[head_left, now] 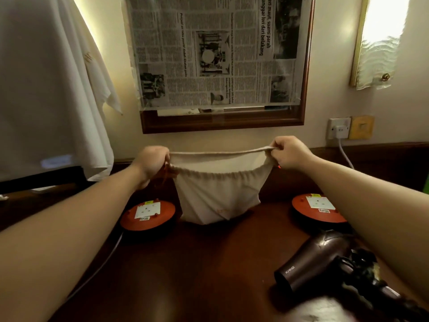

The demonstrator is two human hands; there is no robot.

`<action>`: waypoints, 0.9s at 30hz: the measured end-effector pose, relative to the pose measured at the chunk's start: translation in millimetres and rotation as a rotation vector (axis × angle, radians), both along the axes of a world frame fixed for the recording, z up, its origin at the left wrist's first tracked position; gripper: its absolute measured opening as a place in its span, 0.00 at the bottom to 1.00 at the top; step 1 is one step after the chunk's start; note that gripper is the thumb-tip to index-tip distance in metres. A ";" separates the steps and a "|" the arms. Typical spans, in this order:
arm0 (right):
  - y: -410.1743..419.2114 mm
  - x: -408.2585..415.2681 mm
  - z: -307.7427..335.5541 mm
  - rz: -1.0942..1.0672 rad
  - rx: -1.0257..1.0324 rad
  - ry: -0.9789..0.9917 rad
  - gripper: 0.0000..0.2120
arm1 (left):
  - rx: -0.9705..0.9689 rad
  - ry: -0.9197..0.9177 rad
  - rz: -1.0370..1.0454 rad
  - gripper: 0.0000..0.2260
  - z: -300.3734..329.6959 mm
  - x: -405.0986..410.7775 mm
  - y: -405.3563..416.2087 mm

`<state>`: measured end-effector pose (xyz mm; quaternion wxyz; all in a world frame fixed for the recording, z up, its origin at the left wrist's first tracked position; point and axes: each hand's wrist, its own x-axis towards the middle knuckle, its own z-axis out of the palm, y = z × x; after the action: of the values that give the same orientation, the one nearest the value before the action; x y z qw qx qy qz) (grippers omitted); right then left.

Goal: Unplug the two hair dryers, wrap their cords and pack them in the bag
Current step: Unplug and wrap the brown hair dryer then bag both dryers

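Both hands up at the bag (218, 194) now: the left hand (152, 165) pinches the gathered rim on one side, the right hand (290, 153) pinches it on the other, stretching the mouth wide above the dark wooden table (197, 263). What sits inside the cream cloth, hard to say; its base rests on the table between two orange socket reels (148, 214), the right one partly hidden behind the forearm. One hair dryer (311, 261) lies near right, "KHIND" readable on its barrel, its black cord (362, 273) bundled beside the handle and cut off at the edge. The faint orange print on the bag is illegible. Newspaper (216, 52) covers the framed mirror; "suami parah" reads sideways.
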<state>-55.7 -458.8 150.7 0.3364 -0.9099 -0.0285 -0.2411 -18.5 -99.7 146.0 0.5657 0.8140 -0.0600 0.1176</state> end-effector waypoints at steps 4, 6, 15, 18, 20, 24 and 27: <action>-16.3 -18.0 -37.9 0.212 -0.062 0.227 0.05 | 0.244 0.159 -0.179 0.14 -54.5 -3.0 23.3; -24.6 -26.3 -58.8 0.325 -0.084 0.459 0.07 | 0.196 0.289 -0.345 0.13 -79.0 -8.8 28.7; -9.7 -40.5 -102.3 0.335 -0.358 0.960 0.22 | 0.708 0.832 -0.807 0.08 -133.6 -28.5 16.4; 8.3 -31.9 -109.5 0.192 -0.372 0.763 0.24 | 0.765 0.695 -0.678 0.10 -140.9 -21.1 3.3; 23.5 -21.8 -121.4 0.107 -0.381 0.550 0.25 | 0.661 0.421 -0.409 0.10 -152.2 -10.2 -8.9; 64.5 -12.8 -153.6 0.093 -0.204 0.363 0.25 | 0.205 0.277 0.019 0.27 -177.0 8.5 -40.6; 102.0 -9.6 -178.5 0.155 -0.216 0.333 0.27 | -0.074 0.339 0.124 0.38 -196.1 19.7 -63.9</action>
<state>-65.3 -356.8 -27.8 0.2547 -0.9630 -0.0681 -0.0562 1.2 -163.6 -50.2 0.5891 0.8028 0.0906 0.0156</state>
